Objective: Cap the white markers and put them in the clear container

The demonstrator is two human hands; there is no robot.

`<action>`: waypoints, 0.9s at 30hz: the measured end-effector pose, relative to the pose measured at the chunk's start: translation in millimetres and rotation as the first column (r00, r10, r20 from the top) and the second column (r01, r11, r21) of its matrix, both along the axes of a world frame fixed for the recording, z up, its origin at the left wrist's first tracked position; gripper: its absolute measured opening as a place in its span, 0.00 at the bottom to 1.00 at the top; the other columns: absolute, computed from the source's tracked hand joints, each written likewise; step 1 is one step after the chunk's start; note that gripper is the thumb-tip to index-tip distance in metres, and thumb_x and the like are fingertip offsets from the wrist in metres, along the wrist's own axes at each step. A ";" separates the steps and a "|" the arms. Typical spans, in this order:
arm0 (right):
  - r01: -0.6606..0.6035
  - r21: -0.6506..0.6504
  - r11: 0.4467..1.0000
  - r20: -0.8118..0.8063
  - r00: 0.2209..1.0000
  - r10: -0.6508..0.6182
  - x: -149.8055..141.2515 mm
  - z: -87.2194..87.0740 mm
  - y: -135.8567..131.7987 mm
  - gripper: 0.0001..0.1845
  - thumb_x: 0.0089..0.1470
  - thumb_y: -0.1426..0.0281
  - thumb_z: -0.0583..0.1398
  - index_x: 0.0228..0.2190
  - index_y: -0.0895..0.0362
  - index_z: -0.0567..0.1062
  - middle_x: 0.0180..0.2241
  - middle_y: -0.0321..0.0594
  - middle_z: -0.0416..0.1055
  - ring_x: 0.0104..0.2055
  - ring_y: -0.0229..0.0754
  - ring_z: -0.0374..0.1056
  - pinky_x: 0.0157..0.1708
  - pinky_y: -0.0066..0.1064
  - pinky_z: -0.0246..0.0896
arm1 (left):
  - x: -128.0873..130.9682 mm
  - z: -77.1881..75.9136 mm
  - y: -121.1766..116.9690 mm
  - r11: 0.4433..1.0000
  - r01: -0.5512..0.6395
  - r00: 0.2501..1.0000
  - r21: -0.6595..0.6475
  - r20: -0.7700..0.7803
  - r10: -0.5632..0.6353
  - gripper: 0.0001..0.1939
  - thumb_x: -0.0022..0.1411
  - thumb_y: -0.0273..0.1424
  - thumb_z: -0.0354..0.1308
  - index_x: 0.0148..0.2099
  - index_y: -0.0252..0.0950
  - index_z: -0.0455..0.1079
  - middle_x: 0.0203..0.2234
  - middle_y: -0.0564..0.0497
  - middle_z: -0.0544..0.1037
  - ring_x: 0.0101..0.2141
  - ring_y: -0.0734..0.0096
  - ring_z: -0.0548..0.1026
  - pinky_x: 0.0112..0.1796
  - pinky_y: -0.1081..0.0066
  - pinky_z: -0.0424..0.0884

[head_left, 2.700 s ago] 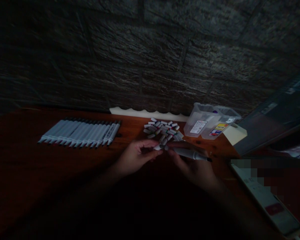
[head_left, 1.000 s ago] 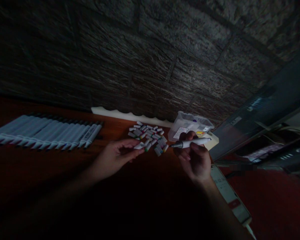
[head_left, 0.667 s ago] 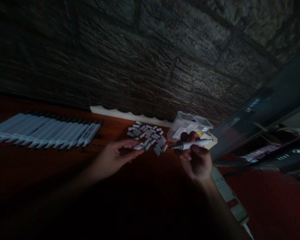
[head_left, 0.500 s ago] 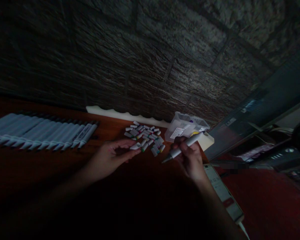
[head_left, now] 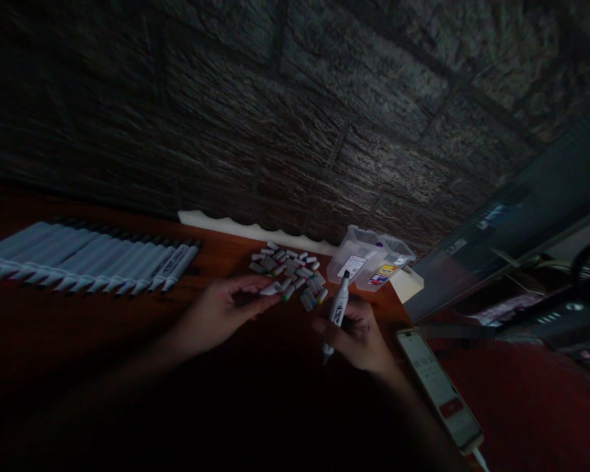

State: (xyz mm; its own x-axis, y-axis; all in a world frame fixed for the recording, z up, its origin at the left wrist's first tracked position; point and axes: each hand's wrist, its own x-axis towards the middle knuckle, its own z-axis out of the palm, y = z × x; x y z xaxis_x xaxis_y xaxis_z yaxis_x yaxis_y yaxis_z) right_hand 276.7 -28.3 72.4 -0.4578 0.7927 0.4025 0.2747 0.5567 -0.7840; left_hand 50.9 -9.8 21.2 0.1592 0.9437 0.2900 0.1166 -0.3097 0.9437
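Note:
My left hand [head_left: 231,300] is closed in a pinch around a small white marker cap [head_left: 271,289]. Just beyond its fingertips lies a loose pile of marker caps [head_left: 295,265], white and grey with coloured ends. My right hand [head_left: 354,333] grips a white marker [head_left: 338,313] with dark lettering; it stands nearly upright, a broad dark tip at the top and a narrower dark tip at the bottom, both uncapped. On the left, a long row of white markers [head_left: 103,259] lies side by side, their tips bare.
Behind the right hand stands a clear plastic box [head_left: 341,255] with labels, beside a pale block [head_left: 407,286]. A white wavy-edged strip [head_left: 250,229] runs along the stone wall [head_left: 295,118]. A phone [head_left: 440,390] with a cable lies at the table's right edge.
My right hand has turned the marker from a slant toward the lower left to nearly upright, and moved slightly left and down. My left hand stays almost still with its cap.

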 end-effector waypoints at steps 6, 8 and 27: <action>0.003 -0.053 0.999 0.021 1.000 -0.002 -0.5 -1.0 0.1 0.15 0.49 0.65 0.66 0.18 0.55 0.69 0.16 0.29 0.62 0.20 0.32 0.57 0.19 0.26 0.53 | 0.2 2.5 -2.0 1.000 -0.018 1.000 -0.009 -0.014 0.018 0.12 0.56 0.38 0.64 0.40 0.38 0.77 0.33 0.51 0.81 0.28 0.71 0.77 0.25 0.77 0.74; 0.009 -0.065 0.998 0.009 1.000 -0.008 -1.5 -1.1 -0.2 0.16 0.48 0.65 0.67 0.17 0.56 0.69 0.16 0.29 0.62 0.19 0.32 0.56 0.19 0.25 0.53 | 0.1 1.6 -1.9 1.000 -0.014 1.000 0.002 -0.016 0.014 0.12 0.56 0.38 0.63 0.41 0.38 0.77 0.34 0.51 0.81 0.28 0.72 0.77 0.26 0.77 0.74; 0.050 -0.107 0.993 -0.041 0.998 -0.055 0.1 -9.4 7.6 0.16 0.51 0.60 0.65 0.20 0.57 0.72 0.19 0.31 0.64 0.22 0.32 0.57 0.22 0.24 0.54 | -3.3 -5.6 5.0 0.993 -0.093 0.988 0.075 -0.119 0.102 0.15 0.59 0.41 0.60 0.44 0.37 0.75 0.36 0.50 0.80 0.26 0.73 0.76 0.26 0.76 0.74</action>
State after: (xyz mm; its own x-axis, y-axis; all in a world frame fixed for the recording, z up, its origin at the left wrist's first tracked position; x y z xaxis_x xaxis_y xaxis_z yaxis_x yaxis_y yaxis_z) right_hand 276.9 -20.7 63.0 -0.3981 0.8547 0.3332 0.2658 0.4551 -0.8498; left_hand 47.6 -4.7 15.6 0.1058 0.9348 0.3391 0.2630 -0.3552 0.8970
